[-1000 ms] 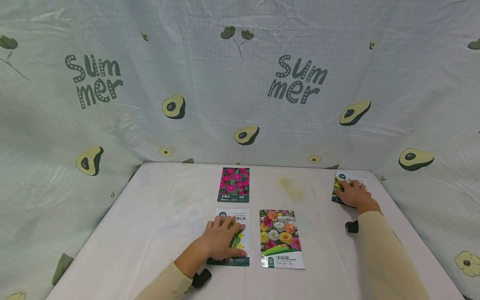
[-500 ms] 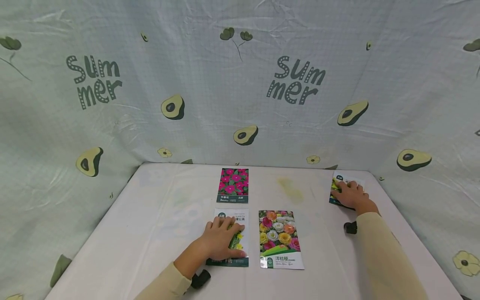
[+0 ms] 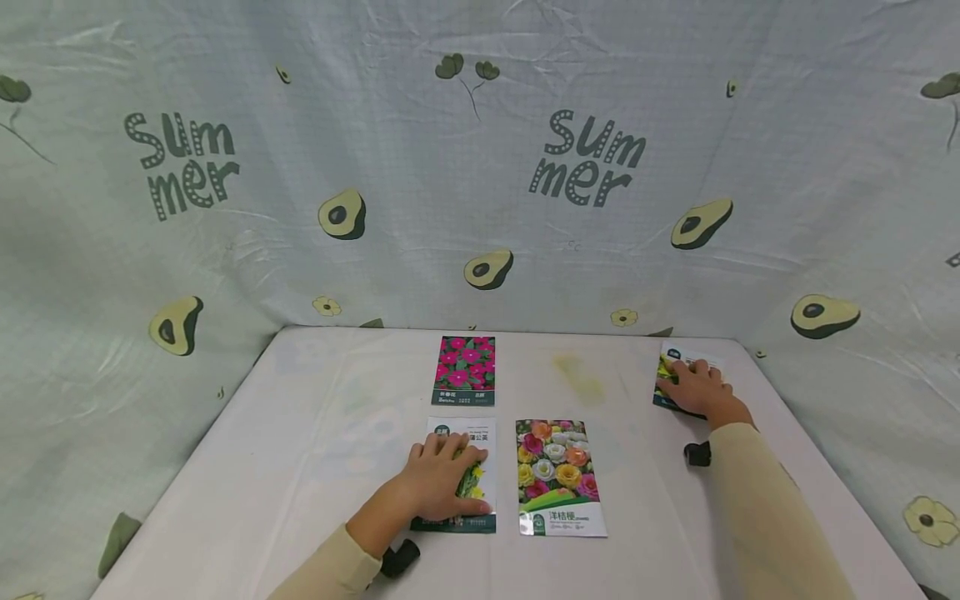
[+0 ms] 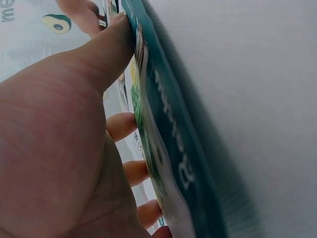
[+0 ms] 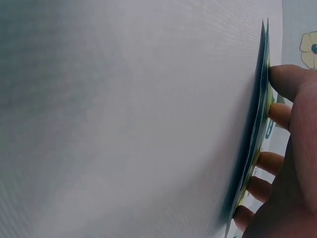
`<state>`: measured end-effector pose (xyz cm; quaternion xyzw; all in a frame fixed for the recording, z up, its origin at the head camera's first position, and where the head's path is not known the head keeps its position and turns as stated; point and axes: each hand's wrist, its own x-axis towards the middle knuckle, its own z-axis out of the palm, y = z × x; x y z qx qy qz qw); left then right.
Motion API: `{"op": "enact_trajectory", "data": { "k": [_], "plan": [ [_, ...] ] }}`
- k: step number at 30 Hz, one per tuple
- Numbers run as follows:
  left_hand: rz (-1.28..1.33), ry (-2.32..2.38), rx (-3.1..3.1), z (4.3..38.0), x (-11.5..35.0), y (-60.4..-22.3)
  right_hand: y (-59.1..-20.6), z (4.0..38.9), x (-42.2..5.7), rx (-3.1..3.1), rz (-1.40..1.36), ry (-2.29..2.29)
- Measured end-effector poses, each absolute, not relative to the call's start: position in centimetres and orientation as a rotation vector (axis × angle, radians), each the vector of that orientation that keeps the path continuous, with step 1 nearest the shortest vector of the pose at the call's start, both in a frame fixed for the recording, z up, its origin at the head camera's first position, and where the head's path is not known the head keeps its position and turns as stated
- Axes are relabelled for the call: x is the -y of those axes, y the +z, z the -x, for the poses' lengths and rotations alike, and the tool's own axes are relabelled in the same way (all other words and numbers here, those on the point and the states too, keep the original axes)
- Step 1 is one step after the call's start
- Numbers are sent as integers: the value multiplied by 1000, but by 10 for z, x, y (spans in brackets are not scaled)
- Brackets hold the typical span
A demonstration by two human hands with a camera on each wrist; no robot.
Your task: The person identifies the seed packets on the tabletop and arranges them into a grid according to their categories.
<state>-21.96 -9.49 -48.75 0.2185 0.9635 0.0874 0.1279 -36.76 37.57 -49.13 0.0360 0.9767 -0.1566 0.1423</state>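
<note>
In the head view, my left hand (image 3: 441,481) rests with spread fingers on a white and dark-green seed packet (image 3: 481,492) showing yellow flowers. The left wrist view has the thumb and fingertips pressed on the face of that packet (image 4: 171,129), which lies flat. At the far right corner of the table, my right hand (image 3: 702,392) lies with spread fingers on another white and green seed packet (image 3: 667,398). In the right wrist view its fingertips touch the printed face of this packet (image 5: 258,111); two thin edges show at one end. The palm covers much of each packet.
A seed packet with multicoloured flowers (image 3: 558,475) lies right of my left hand. Beyond the left hand is a packet with pink flowers (image 3: 465,371). They lie on a white table (image 3: 360,467). A printed avocado curtain (image 3: 420,167) rises along the back and sides.
The right hand and its packet have slid slightly left, and the packet has turned a little. My left hand stays on its packet. The whole head view has shifted slightly.
</note>
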Motion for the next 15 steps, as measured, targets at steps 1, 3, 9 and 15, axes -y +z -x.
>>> {"op": "enact_trajectory", "data": {
  "k": [1,3,9,15],
  "plan": [
    [-635,257,-2802,220,95,-488,-491,368,-375,-2816,-108,-447],
    [-634,260,-2802,220,95,-488,-492,367,-373,-2815,-117,-446],
    [-634,250,-2804,220,94,-489,-493,368,-372,-2833,-101,-436],
    [-646,248,-2810,220,94,-490,-495,368,-370,-2844,-76,-426]
  ]
}}
